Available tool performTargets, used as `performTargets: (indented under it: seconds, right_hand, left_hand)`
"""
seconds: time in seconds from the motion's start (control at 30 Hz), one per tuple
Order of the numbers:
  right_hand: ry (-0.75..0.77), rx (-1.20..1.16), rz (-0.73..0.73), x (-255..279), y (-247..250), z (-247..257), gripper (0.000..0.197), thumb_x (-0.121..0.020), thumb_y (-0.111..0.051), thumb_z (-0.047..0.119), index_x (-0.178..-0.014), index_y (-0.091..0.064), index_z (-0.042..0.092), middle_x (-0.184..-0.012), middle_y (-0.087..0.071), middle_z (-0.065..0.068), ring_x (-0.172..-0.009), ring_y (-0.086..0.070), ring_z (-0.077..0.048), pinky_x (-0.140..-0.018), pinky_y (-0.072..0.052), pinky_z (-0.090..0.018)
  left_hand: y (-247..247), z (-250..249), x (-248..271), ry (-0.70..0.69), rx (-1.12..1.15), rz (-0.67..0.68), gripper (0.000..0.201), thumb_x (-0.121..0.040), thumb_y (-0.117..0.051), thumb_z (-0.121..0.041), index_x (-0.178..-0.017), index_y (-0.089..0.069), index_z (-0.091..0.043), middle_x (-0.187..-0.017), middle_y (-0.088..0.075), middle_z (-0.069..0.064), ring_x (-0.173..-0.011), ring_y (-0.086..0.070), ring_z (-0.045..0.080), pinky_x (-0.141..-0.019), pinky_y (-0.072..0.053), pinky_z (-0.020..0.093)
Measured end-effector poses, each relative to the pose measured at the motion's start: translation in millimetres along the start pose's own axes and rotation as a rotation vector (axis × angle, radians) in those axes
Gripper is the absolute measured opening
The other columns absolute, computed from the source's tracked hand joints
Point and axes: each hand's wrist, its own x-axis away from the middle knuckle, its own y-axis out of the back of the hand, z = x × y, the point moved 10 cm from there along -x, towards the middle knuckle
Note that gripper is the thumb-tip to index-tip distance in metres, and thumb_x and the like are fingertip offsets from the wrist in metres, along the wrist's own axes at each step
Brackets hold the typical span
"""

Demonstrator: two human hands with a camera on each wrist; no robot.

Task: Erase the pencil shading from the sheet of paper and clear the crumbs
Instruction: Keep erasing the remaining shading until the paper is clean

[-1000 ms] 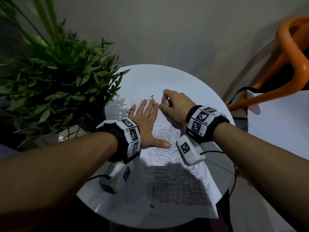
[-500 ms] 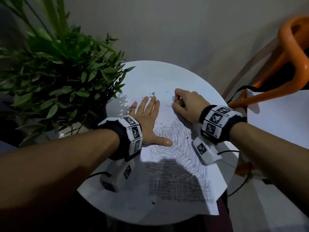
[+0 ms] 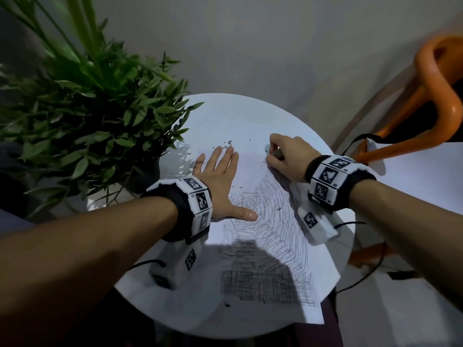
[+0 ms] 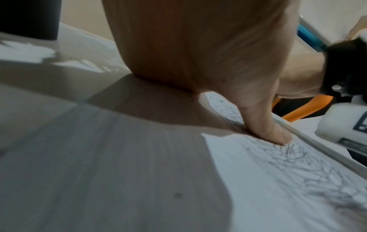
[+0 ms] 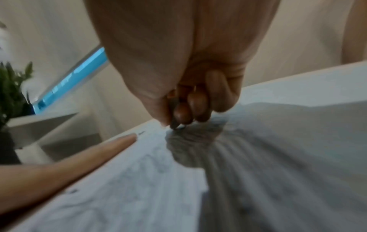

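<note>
A white sheet of paper (image 3: 253,176) lies on a round white table (image 3: 238,113). Pencil shading (image 3: 275,236) covers its middle and near part, with a darker crosshatched block nearest me. My left hand (image 3: 225,181) lies flat on the sheet's left side, fingers straight and thumb (image 4: 268,125) spread onto the scribbles. My right hand (image 3: 273,156) is at the sheet's far right part, its fingertips (image 5: 184,113) pinching a small dark eraser (image 3: 276,153) whose tip (image 5: 174,125) touches the paper. Dark eraser crumbs (image 3: 228,144) lie scattered beyond my left fingertips.
A leafy potted plant (image 3: 87,121) crowds the table's left side. An orange chair (image 3: 438,96) and a white surface (image 3: 426,184) stand to the right. Black cables (image 3: 360,279) hang off the table's right edge. The sheet's near corner overhangs the table.
My right hand with the eraser has slid rightward across the far part of the sheet, away from my left fingertips. My left hand has stayed flat in place.
</note>
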Motion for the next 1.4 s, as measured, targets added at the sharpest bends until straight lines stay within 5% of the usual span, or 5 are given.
performTargets:
  seconds: [0.3,0.5,0.73,1.07,1.4]
  right_hand:
    - [-0.003,-0.119,-0.001,4.2,1.5,15.4,0.01,-0.094,-0.059,0.024,-0.092,-0.053,0.016,-0.081,-0.065,-0.003,-0.082,-0.061,-0.028,-0.076,-0.048,-0.035]
    - [-0.33,-1.347,0.441,50.6,-53.1,12.6,0.019,-0.1,-0.049,0.022,-0.091,-0.055,0.006,-0.104,-0.071,-0.019,-0.088,-0.073,-0.025,-0.075,-0.061,-0.03]
    - [-0.264,-1.601,0.068,20.4,-21.3,-7.1,0.015,-0.101,-0.05,0.022,-0.093,-0.054,0.01,-0.115,-0.069,-0.02,-0.105,-0.069,-0.03,-0.091,-0.056,-0.04]
    - [-0.201,-1.016,-0.132,24.8,10.7,-25.7,0.017,-0.1,-0.055,0.022,-0.086,-0.052,0.013,-0.061,-0.061,-0.006,-0.043,-0.052,-0.013,-0.044,-0.037,-0.022]
    - [-0.151,-0.312,0.02,26.1,-5.3,-26.3,0.01,-0.094,-0.059,0.025,-0.09,-0.057,0.015,-0.076,-0.06,0.006,-0.073,-0.056,-0.018,-0.071,-0.044,-0.029]
  left_hand:
    - [-2.6,-0.1,-1.5,-0.008,-0.004,-0.013,0.145,-0.052,-0.033,-0.102,-0.152,0.028,-0.017,-0.159,0.036,-0.001,-0.146,0.034,0.02,-0.119,0.017,0.051]
    - [-3.2,-0.2,-0.5,-0.01,-0.003,-0.001,0.146,-0.048,-0.029,-0.101,-0.152,0.029,-0.017,-0.159,0.036,-0.001,-0.146,0.034,0.02,-0.118,0.019,0.05]
    - [-3.5,-0.8,-0.8,-0.01,-0.004,-0.013,0.146,-0.048,-0.028,-0.102,-0.152,0.028,-0.017,-0.159,0.036,-0.001,-0.146,0.034,0.02,-0.118,0.018,0.051]
    - [-3.8,1.1,-1.8,-0.006,-0.016,-0.03,0.147,-0.047,-0.026,-0.104,-0.152,0.028,-0.018,-0.159,0.036,-0.002,-0.146,0.033,0.02,-0.118,0.018,0.051]
    - [10.2,-20.3,4.9,-0.026,-0.157,0.113,0.122,-0.069,-0.044,-0.092,-0.155,0.019,-0.033,-0.158,0.038,0.007,-0.148,0.022,0.042,-0.117,0.001,0.067]
